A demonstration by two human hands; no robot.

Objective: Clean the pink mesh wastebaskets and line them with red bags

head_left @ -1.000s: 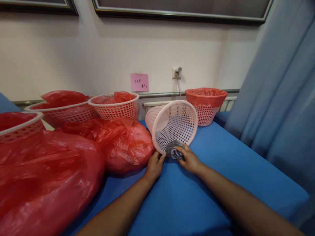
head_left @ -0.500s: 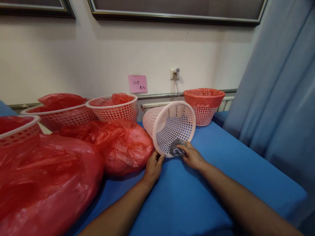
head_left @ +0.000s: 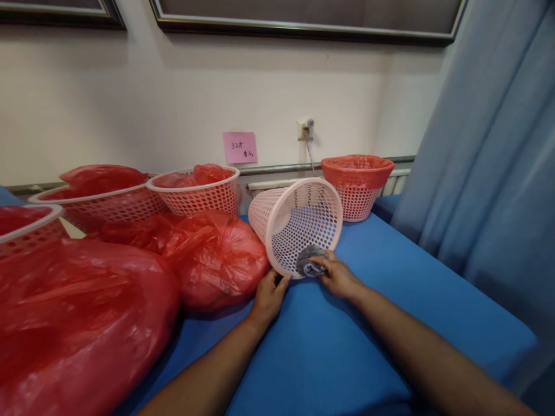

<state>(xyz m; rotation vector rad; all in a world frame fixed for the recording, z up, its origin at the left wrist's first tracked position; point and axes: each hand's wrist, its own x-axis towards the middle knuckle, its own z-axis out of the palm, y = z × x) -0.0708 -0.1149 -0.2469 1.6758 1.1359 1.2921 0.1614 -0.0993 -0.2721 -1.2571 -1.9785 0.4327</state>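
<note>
A pale pink mesh basket (head_left: pixel 299 222) lies on its side on the blue surface (head_left: pixel 347 346), its open mouth towards me. My left hand (head_left: pixel 269 296) grips the lower left of its rim with curled fingers. My right hand (head_left: pixel 336 276) pinches a small grey crumpled wad (head_left: pixel 309 262) at the lower edge of the basket's mouth.
A knotted red plastic bag (head_left: pixel 217 257) lies just left of the basket and a bigger red bag (head_left: pixel 82 323) fills the near left. Several mesh baskets lined with red bags (head_left: pixel 195 190) stand along the wall, one at the right (head_left: pixel 358 182). A blue curtain (head_left: pixel 485 162) hangs on the right.
The view has drifted slightly. My right hand has pushed the grey wad a little further into the basket's mouth. My left hand stays on the rim.
</note>
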